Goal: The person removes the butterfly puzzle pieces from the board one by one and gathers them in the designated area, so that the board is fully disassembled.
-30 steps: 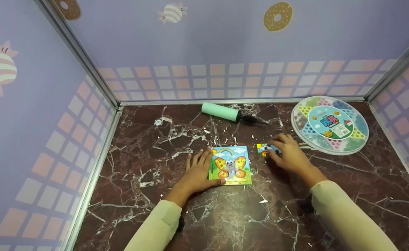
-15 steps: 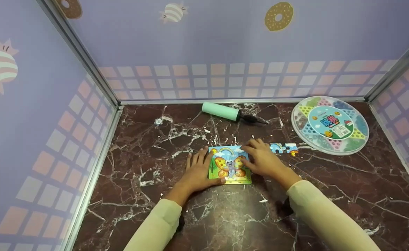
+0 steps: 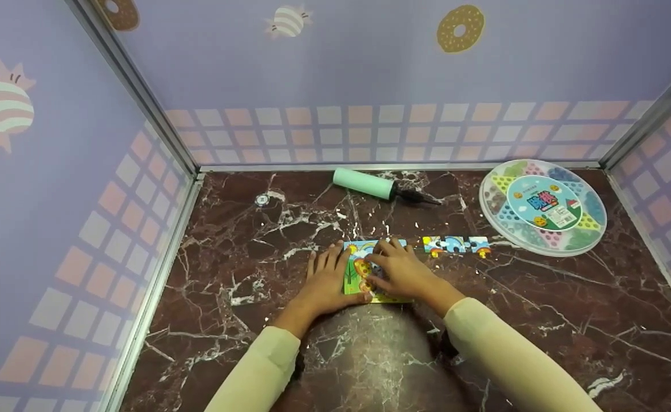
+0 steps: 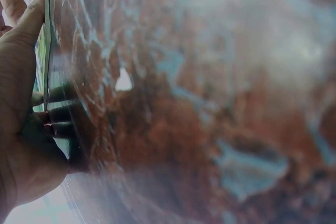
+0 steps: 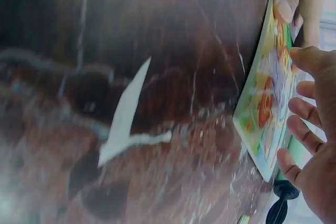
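Observation:
A square butterfly jigsaw puzzle [image 3: 351, 289] lies flat on the marble-patterned table. My left hand [image 3: 324, 286] rests along its left side, fingers fairly straight and thumb on its lower edge. Over the puzzle's right half is my right hand [image 3: 404, 272], its fingertips at the picture; it hides much of the butterfly. In the right wrist view the right hand's fingers [image 5: 307, 111] are spread, with no loose piece visible between them. Right of the puzzle, three puzzle pieces [image 3: 455, 245] with sky and rainbow lie in a row.
A mint-green hand pump [image 3: 364, 183] with a black nozzle lies behind the puzzle. At the back right is a round Chinese checkers box [image 3: 541, 240]. A small round chip [image 3: 262, 199] sits at the back left. Patterned walls [image 3: 369, 68] enclose the table.
My right hand has moved left, from the loose pieces onto the puzzle, uncovering the row of three. My left hand has stayed on the puzzle's left side.

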Tool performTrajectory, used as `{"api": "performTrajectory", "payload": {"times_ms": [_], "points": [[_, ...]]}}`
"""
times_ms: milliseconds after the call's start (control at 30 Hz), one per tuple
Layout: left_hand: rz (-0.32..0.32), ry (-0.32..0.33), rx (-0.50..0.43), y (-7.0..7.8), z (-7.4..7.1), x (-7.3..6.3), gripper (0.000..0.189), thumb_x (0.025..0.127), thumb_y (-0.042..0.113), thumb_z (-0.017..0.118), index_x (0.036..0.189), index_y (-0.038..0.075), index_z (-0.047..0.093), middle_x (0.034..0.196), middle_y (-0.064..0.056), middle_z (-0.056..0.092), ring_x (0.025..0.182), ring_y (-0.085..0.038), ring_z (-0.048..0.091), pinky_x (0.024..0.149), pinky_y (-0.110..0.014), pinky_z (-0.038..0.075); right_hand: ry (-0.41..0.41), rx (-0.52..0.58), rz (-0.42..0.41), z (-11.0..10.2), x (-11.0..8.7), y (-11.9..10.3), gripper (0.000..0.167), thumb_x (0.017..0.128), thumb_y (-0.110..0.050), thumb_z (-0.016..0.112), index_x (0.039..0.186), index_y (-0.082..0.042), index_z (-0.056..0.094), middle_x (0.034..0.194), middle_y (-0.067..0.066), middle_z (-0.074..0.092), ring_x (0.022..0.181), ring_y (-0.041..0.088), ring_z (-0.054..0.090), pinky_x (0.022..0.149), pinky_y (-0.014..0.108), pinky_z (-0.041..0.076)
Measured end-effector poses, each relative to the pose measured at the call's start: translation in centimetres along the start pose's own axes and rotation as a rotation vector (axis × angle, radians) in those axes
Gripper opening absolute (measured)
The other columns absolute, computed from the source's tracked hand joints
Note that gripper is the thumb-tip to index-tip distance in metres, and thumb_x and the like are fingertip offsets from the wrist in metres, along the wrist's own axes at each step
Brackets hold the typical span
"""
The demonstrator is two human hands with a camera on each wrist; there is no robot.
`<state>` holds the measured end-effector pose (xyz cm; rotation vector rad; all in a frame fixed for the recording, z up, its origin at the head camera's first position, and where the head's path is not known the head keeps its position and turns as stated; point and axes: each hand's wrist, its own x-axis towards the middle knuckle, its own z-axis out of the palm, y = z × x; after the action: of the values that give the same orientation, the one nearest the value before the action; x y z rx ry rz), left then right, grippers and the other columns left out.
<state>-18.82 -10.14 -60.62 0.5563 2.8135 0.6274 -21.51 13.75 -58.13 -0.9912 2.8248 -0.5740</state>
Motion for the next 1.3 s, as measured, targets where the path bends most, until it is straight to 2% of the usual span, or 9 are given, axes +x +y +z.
{"api": "performTrajectory", "payload": {"times_ms": [200, 433, 567, 700, 933, 1033, 1200, 1300], "points": [[0.004, 0.002, 0.008, 0.1, 0.1, 0.0, 0.126, 0.089, 0.084, 0.071, 0.177, 0.009, 0.021, 0.187, -0.016, 0.015, 0.173, -0.04, 0.016, 0.139, -0.07, 0.004, -0.029, 0.018, -0.002, 0.8, 0.6, -0.7, 0.045, 0.106, -0.041, 0.075, 0.144, -0.017, 0.073, 0.136, 0.013, 0.061, 0.126, 0.039, 0.058, 0.107, 0.078, 0.051], [0.007, 0.004, -0.009, 0.2, 0.0, 0.0, 0.126, 0.089, 0.085, 0.07, 0.177, 0.01, 0.021, 0.187, -0.015, 0.014, 0.173, -0.04, 0.015, 0.139, -0.069, 0.003, -0.004, 0.055, -0.018, 1.3, 1.0, -1.3, 0.02, 0.104, -0.036, 0.079, 0.115, -0.02, 0.076, 0.129, 0.007, 0.061, 0.119, 0.033, 0.056, 0.097, 0.066, 0.053], [0.009, 0.007, -0.002, 0.2, 0.1, 0.2, 0.125, 0.089, 0.085, 0.07, 0.177, 0.01, 0.022, 0.187, -0.015, 0.014, 0.173, -0.04, 0.015, 0.139, -0.07, 0.004, 0.0, 0.052, -0.009, 1.2, 1.3, -1.5, 0.019, 0.102, -0.035, 0.08, 0.11, -0.019, 0.074, 0.131, 0.007, 0.062, 0.121, 0.034, 0.055, 0.097, 0.065, 0.051], [0.01, 0.009, -0.004, 0.2, 0.0, 0.2, 0.124, 0.089, 0.083, 0.072, 0.177, 0.01, 0.022, 0.187, -0.016, 0.015, 0.173, -0.04, 0.016, 0.139, -0.07, 0.004, -0.016, 0.056, 0.013, 1.0, 1.6, -1.7, 0.019, 0.102, -0.034, 0.08, 0.11, -0.018, 0.074, 0.135, 0.008, 0.061, 0.127, 0.039, 0.056, 0.1, 0.068, 0.05], [0.022, 0.023, -0.002, 0.1, 0.1, 0.2, 0.125, 0.089, 0.08, 0.074, 0.176, 0.006, 0.024, 0.186, -0.018, 0.017, 0.172, -0.042, 0.019, 0.138, -0.071, 0.006, -0.032, 0.063, 0.052, 1.0, 2.0, -2.0, 0.018, 0.1, -0.029, 0.083, 0.11, -0.018, 0.073, 0.138, 0.01, 0.061, 0.141, 0.057, 0.053, 0.102, 0.072, 0.049], [0.028, 0.036, -0.005, 0.0, 0.2, 0.2, 0.124, 0.088, 0.079, 0.076, 0.175, 0.006, 0.026, 0.185, -0.019, 0.019, 0.171, -0.043, 0.02, 0.138, -0.072, 0.007, -0.029, 0.072, 0.066, 0.9, 2.2, -2.2, 0.019, 0.098, -0.027, 0.085, 0.109, -0.018, 0.072, 0.14, 0.011, 0.061, 0.146, 0.064, 0.049, 0.106, 0.077, 0.047], [0.028, 0.035, -0.009, -0.2, 0.4, 0.2, 0.122, 0.089, 0.078, 0.076, 0.175, 0.007, 0.027, 0.185, -0.019, 0.019, 0.171, -0.042, 0.02, 0.137, -0.072, 0.007, -0.019, 0.064, 0.068, 0.9, 2.3, -2.4, 0.021, 0.098, -0.027, 0.084, 0.112, -0.017, 0.073, 0.142, 0.014, 0.06, 0.143, 0.054, 0.052, 0.105, 0.076, 0.048], [0.029, 0.038, -0.018, -0.4, 0.3, 0.1, 0.121, 0.089, 0.079, 0.075, 0.175, 0.007, 0.028, 0.185, -0.019, 0.019, 0.171, -0.044, 0.021, 0.137, -0.073, 0.01, -0.002, 0.036, 0.064, 1.1, 2.3, -2.5, 0.029, 0.098, -0.029, 0.084, 0.122, -0.017, 0.074, 0.136, 0.014, 0.061, 0.135, 0.046, 0.054, 0.099, 0.07, 0.049]]}}
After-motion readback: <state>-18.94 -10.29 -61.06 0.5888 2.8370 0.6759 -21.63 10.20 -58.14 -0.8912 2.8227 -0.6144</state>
